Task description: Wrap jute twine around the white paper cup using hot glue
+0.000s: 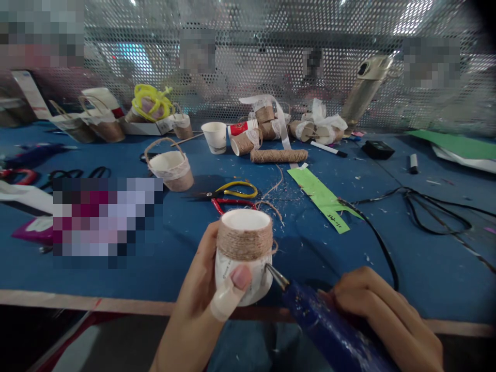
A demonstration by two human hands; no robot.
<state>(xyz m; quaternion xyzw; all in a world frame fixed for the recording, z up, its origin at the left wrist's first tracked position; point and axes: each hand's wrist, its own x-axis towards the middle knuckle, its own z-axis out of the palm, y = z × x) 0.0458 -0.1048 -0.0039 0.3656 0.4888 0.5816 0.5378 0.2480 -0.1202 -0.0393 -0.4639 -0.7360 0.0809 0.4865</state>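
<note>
A white paper cup (245,279), its upper part wound with brown twine (245,244), is held upright by my left hand (211,289). The thumb, with a bandage (225,304) around it, presses on the cup's front. My right hand (377,305) is closed around a blue glue gun (329,330). The gun's metal tip (276,275) is at the right side of the cup, just below the twine band. A loose twine end (275,247) curls out at the cup's right. Behind the cup lie scissors with yellow handles (236,189) and a red-handled tool (217,205).
On the blue table (186,268) stand a small basket (172,169), a plain cup (215,138) and a twine roll (279,156). Green paper (320,199) and a black cord (382,243) lie right. Several twine-covered cups line the back near a perforated metal screen (251,62).
</note>
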